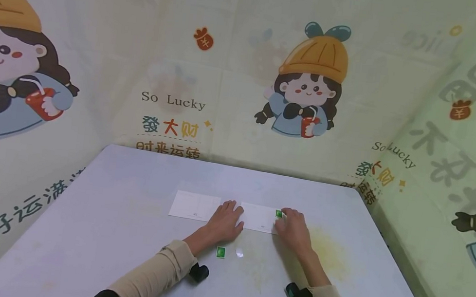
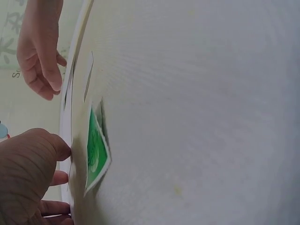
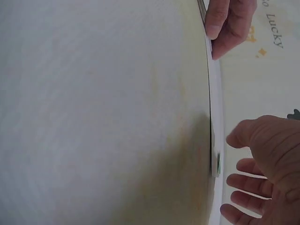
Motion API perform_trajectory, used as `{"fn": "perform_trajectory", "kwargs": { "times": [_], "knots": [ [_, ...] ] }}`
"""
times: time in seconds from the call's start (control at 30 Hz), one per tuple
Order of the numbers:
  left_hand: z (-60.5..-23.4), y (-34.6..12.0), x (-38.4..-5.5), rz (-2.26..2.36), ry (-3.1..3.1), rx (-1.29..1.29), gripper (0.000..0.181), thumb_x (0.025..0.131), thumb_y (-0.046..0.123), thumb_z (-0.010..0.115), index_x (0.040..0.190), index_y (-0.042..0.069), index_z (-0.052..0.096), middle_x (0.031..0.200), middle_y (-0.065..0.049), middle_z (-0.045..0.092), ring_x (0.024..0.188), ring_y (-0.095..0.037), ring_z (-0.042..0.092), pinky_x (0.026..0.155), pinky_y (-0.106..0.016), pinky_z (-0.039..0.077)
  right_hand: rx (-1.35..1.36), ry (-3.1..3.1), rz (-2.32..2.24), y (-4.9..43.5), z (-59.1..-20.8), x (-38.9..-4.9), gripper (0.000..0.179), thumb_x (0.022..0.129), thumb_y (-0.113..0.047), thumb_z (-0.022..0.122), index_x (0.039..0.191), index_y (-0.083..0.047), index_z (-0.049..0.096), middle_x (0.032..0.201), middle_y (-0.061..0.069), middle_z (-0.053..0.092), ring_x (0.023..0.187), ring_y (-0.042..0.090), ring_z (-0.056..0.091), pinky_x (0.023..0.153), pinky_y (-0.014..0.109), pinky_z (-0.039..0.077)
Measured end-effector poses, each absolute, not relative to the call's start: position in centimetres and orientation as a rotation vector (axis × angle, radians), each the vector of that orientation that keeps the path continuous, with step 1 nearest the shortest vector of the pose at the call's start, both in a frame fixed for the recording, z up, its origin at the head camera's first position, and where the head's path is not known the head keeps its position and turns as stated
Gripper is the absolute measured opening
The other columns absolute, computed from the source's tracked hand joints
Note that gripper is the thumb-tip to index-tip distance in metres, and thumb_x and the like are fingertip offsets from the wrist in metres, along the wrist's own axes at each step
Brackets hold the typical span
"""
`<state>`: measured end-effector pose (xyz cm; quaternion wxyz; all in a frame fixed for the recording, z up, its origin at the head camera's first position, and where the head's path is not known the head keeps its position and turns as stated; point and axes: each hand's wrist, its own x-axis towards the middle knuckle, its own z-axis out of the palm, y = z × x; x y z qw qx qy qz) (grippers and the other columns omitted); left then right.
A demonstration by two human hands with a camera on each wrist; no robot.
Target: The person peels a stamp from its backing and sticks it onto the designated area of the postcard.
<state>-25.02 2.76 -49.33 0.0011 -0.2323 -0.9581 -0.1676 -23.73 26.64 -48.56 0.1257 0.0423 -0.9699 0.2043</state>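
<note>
Two white envelopes lie side by side on the table, the left envelope (image 1: 193,206) and the right envelope (image 1: 256,218). My left hand (image 1: 226,220) rests where they meet, its fingertips at the right envelope's near left edge. A small green stamp (image 1: 279,213) sits at the right envelope's upper right corner. Beside that stamp, my right hand (image 1: 294,229) hovers with spread, relaxed fingers; the right wrist view shows nothing between thumb and fingers. Nearer to me lies a loose green stamp (image 1: 220,252) with a white border, its edges curling up in the left wrist view.
A small pale slip (image 1: 240,253) lies right of the loose stamp. Black wrist devices (image 1: 199,272) are worn at both cuffs. Printed cloth (image 1: 237,80) hangs behind and beside the white table (image 1: 127,194).
</note>
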Motion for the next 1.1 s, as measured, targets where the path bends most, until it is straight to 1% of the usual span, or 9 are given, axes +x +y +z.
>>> {"fn": "perform_trajectory", "kwargs": {
  "times": [0.17,0.23,0.4,0.57,0.7,0.9,1.1],
  "knots": [
    [-49.2,2.68,-24.98,-0.516,-2.992,-0.735,0.048,0.104,0.034,0.055,0.144,0.006,0.054,0.152,-0.02,0.047,0.145,-0.036,0.039,0.118,-0.048,0.034,0.238,-2.878,0.46,26.62,-48.47,-23.34,0.05,0.093,-0.021,0.072,0.131,0.008,0.058,0.133,0.027,0.06,0.127,0.045,0.05,0.103,0.059,0.046],
    [-49.26,2.67,-25.01,-0.508,-2.987,-0.737,0.048,0.104,0.034,0.054,0.143,0.006,0.054,0.151,-0.02,0.047,0.144,-0.036,0.04,0.118,-0.048,0.034,0.267,-2.895,0.444,26.67,-48.53,-23.23,0.054,0.094,-0.023,0.072,0.134,0.009,0.056,0.137,0.028,0.057,0.13,0.046,0.049,0.103,0.061,0.045],
    [-49.34,2.68,-25.0,-0.502,-2.994,-0.732,0.049,0.104,0.034,0.054,0.144,0.006,0.054,0.153,-0.019,0.046,0.145,-0.035,0.039,0.118,-0.049,0.034,0.314,-2.963,0.442,26.66,-48.61,-22.96,0.063,0.098,-0.03,0.068,0.145,0.008,0.048,0.151,0.029,0.046,0.141,0.047,0.04,0.107,0.066,0.039],
    [-49.43,2.71,-24.96,-0.487,-2.997,-0.731,0.049,0.104,0.035,0.054,0.144,0.006,0.054,0.153,-0.019,0.046,0.145,-0.035,0.04,0.118,-0.048,0.034,0.361,-3.017,0.43,26.49,-48.68,-22.92,0.071,0.101,-0.037,0.063,0.152,0.007,0.04,0.16,0.026,0.036,0.149,0.045,0.031,0.112,0.067,0.032],
    [-49.45,2.7,-24.97,-0.508,-2.996,-0.732,0.048,0.104,0.034,0.055,0.144,0.006,0.054,0.153,-0.019,0.046,0.145,-0.035,0.04,0.118,-0.048,0.034,0.388,-3.063,0.393,26.37,-48.78,-23.06,0.074,0.103,-0.041,0.058,0.155,0.006,0.033,0.163,0.024,0.03,0.153,0.041,0.024,0.116,0.066,0.028],
    [-49.48,2.65,-25.01,-0.501,-2.998,-0.73,0.049,0.105,0.035,0.054,0.145,0.007,0.053,0.153,-0.018,0.046,0.145,-0.035,0.039,0.119,-0.048,0.034,0.429,-3.099,0.338,26.32,-48.93,-23.22,0.073,0.105,-0.04,0.053,0.155,0.009,0.031,0.163,0.026,0.027,0.153,0.041,0.022,0.116,0.065,0.028],
    [-49.42,2.68,-24.92,-0.499,-3.0,-0.727,0.049,0.105,0.035,0.054,0.145,0.007,0.053,0.154,-0.018,0.045,0.145,-0.034,0.039,0.119,-0.048,0.034,0.426,-3.12,0.333,26.16,-48.85,-23.25,0.074,0.106,-0.041,0.051,0.155,0.01,0.029,0.164,0.027,0.025,0.154,0.041,0.021,0.117,0.064,0.026]
  ]
}}
